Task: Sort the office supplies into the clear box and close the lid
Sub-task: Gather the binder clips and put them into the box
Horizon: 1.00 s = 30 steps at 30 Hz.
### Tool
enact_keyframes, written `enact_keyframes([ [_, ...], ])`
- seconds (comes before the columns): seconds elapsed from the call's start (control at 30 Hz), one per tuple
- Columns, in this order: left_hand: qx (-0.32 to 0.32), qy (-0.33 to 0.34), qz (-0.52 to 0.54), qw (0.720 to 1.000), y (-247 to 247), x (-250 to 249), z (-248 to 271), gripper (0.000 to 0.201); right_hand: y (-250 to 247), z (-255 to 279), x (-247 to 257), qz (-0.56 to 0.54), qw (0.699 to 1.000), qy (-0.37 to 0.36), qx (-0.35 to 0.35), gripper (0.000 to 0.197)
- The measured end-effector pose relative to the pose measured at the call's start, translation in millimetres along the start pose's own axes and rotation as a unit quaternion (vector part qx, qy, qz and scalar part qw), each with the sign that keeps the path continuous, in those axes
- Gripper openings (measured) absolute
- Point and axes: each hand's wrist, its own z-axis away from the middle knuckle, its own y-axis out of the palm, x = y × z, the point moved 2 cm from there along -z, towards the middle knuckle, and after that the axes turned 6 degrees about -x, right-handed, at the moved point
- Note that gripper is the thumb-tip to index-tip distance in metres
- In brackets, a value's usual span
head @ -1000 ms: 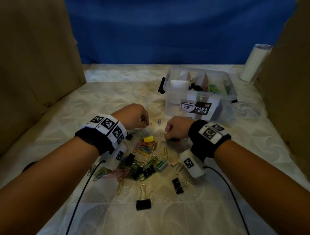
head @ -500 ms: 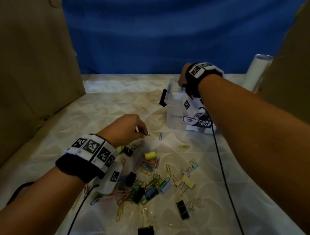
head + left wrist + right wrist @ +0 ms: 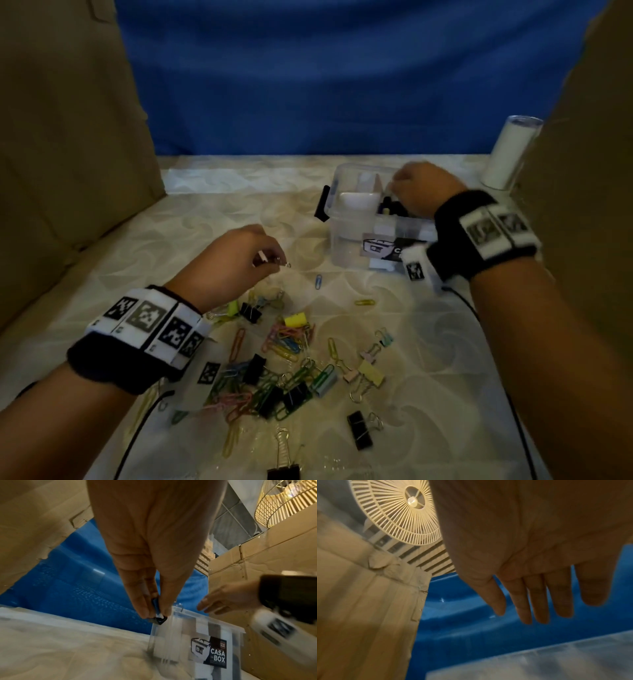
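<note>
The clear box (image 3: 346, 222) stands open at the back right of the table, with dividers and several items inside; its label shows in the left wrist view (image 3: 215, 654). My right hand (image 3: 397, 181) hovers over the box, fingers (image 3: 530, 601) straight and holding nothing. My left hand (image 3: 274, 262) is raised above the table left of the box and pinches a small blue binder clip (image 3: 156, 605) between thumb and fingers; its wire loop (image 3: 287, 264) pokes out. A pile of coloured paper clips (image 3: 287, 337) and binder clips (image 3: 294, 394) lies on the table near me.
Cardboard walls stand at the left (image 3: 68, 137) and right (image 3: 599, 171), with a blue backdrop (image 3: 308, 85) behind. A white roll (image 3: 510, 154) stands at the back right. A black latch (image 3: 323, 204) hangs on the box's left end. Wrist cables trail over the table.
My right hand left the pile, rose to the box and now hangs over it with straight fingers. My left hand has stayed above the table, still pinching its clip.
</note>
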Motion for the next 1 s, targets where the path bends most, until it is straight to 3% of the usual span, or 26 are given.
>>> enact_keyframes([
  [0.07,-0.036,0.015,0.006,0.999,-4,-14,-11,0.01,13,18,-32,-0.004,0.997,0.04,-0.062,0.051],
  [0.17,-0.078,0.04,-0.01,0.996,-6,-35,-41,0.01,40,37,-61,0.071,0.992,0.037,-0.093,0.079],
  [0.3,-0.092,0.054,-0.068,0.992,2,-57,-99,0.014,50,51,-64,0.08,0.985,0.022,-0.149,0.078],
  [0.5,-0.015,0.051,-0.16,0.986,27,-75,-181,0.02,55,52,-64,0.068,0.98,0.014,-0.185,0.085],
  [0.63,0.089,0.029,-0.236,0.967,44,-78,-211,0.043,57,53,-63,0.065,0.978,0.012,-0.199,0.08],
  [0.8,0.089,0.025,-0.182,0.979,30,-81,-199,0.047,61,51,-67,0.072,0.972,-0.007,-0.223,0.072],
  [1.0,0.033,0.049,-0.144,0.988,-5,-49,-108,0.047,57,51,-67,0.051,0.98,-0.006,-0.191,0.08],
])
